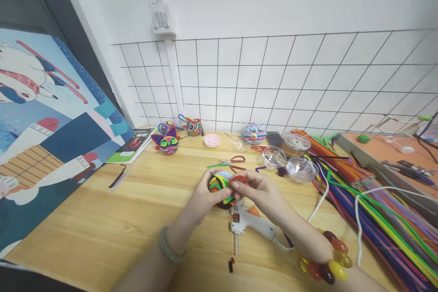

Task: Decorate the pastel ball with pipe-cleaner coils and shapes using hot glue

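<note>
My left hand [208, 190] is closed around a ball wound with colourful pipe cleaners [219, 185] in black, yellow, green and orange stripes. Pinched in the fingers of my right hand [256, 190] is a red coiled piece of pipe cleaner [238, 179], pressed against the ball's right side. Part of the ball is hidden behind my fingers. A white glue gun [253, 224] lies on the table just below my hands, a clear glue stick [236, 244] poking out of it. Red-handled scissors [236, 161] rest just beyond the ball.
Bundled pipe cleaners [372, 210] spread along the right, beside a white cord [357, 228]. Clear plastic half-shells [301, 169] and a pink bowl [212, 140] stand farther back. Finished striped balls [169, 144] sit back left, near a book [132, 146] and a large illustrated board [51, 123].
</note>
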{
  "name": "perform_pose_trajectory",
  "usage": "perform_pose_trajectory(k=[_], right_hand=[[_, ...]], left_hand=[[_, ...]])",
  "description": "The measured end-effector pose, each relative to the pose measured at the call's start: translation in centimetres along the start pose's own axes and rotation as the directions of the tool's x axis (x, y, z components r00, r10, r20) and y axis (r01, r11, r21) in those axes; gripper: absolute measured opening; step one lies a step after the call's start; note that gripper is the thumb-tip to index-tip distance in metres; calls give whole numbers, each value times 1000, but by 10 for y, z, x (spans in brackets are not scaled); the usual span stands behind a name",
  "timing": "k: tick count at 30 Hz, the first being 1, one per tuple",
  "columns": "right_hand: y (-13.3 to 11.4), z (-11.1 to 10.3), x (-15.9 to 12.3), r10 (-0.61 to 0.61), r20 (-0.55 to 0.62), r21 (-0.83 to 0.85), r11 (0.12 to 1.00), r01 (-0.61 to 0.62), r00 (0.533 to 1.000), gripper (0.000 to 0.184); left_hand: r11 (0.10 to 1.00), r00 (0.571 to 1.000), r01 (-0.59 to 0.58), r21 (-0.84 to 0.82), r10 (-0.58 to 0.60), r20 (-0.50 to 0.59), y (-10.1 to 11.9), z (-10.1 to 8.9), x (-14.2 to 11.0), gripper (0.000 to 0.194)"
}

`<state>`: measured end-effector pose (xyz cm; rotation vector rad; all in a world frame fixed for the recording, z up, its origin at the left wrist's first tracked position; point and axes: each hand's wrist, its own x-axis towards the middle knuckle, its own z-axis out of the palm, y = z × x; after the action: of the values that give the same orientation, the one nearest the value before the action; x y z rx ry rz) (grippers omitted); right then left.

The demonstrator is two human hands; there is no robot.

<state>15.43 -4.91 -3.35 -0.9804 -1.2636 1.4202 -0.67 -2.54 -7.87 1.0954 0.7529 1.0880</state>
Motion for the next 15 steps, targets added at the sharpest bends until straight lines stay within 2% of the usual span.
perform_pose_trajectory(k=[3,7,15], right_hand=[[0,-1,1,12,-1,7,1000,-12,1000,28],[2,-7,5,35,-17,45,998,-34,999,30],[1,-10,6,46,-45,106,993,-41,998,29]], left_hand=[[999,999,37,-1,-37,10,0,1,-1,55],[988,992,114,-105,-108,64,2,3,-2,47],[963,985,151,-224,-127,117,4,3,-2,31]])
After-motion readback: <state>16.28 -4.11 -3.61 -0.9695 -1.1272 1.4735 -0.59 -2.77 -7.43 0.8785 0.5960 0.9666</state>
